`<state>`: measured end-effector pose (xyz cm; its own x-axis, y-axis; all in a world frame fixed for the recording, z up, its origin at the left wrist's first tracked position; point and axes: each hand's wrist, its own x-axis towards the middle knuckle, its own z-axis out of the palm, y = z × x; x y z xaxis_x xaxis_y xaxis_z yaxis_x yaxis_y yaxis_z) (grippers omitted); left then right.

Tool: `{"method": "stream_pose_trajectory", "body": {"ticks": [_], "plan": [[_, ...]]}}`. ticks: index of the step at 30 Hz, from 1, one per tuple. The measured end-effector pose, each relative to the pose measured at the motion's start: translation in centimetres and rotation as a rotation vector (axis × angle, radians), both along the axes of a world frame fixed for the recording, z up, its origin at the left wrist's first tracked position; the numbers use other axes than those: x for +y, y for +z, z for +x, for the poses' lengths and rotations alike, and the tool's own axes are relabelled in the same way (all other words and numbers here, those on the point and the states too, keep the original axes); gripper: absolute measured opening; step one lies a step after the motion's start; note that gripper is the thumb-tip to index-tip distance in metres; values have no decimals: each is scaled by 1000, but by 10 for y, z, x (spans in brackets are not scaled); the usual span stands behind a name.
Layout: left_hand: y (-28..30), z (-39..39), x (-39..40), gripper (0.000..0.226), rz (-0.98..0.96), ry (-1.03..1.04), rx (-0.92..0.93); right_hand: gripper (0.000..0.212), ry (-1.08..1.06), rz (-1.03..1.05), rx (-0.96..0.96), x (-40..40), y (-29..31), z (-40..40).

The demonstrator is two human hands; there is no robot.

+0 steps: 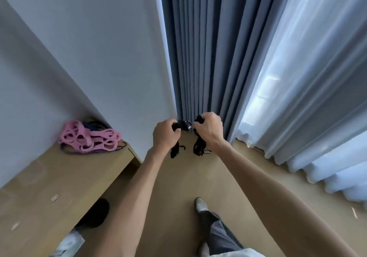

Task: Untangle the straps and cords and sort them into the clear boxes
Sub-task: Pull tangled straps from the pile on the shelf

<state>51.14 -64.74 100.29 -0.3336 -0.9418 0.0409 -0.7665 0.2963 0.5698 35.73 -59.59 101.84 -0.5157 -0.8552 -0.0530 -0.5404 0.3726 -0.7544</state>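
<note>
Head view: the left hand (pixel 165 135) is curled tight round one end of a black strap (pixel 183 126), knuckles up, with a loose tail hanging below the fist. The right hand (pixel 210 130) grips the other side, fingers clenched on a bundle of thin black cords (pixel 199 148) that dangle beneath it. Both bare forearms reach straight forward, the hands close together and held up in the air over the floor (pixel 188 177), before a pleated grey-blue curtain (pixel 208 58). At the far corner of the wooden counter (pixel 59 177), against the wall, lies a heap of pink looped straps (pixel 89 137) on darker cords.
</note>
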Motion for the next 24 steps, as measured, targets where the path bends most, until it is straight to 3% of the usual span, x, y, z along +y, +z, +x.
{"method": "stream_pose_trajectory", "body": {"ticks": [10,17,24], "plan": [[32,119,-85,9,-196,347,48,18,551,-74,-14,-147,39,96],[53,203,-102,14,-312,591,62,12,707,-284,-134,-205,65,194],[45,291,-125,20,-276,777,168,21,837,-377,-170,-242,71,294]]}}
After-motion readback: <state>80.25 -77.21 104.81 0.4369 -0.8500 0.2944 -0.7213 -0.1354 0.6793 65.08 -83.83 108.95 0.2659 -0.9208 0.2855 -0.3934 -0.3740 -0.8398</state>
